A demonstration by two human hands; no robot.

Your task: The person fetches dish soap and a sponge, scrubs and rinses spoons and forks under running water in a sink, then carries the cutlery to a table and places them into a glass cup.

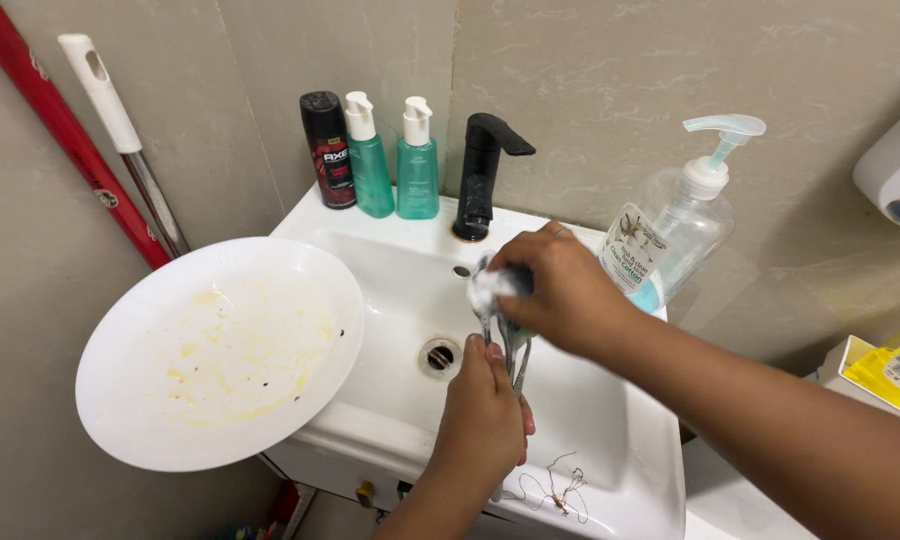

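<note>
Scrubbing step: the right hand (560, 292) clenches a soapy sponge (490, 288) on cutlery (513, 352) gripped by the left hand (485, 415) — rinsing under the black faucet (482, 170) seems due next.

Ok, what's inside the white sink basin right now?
In the white ceramic sink basin: a round metal drain, and above it the left hand gripping metal cutlery handles while the right hand rubs them with a foamy sponge. Hands hide the utensil ends.
</note>
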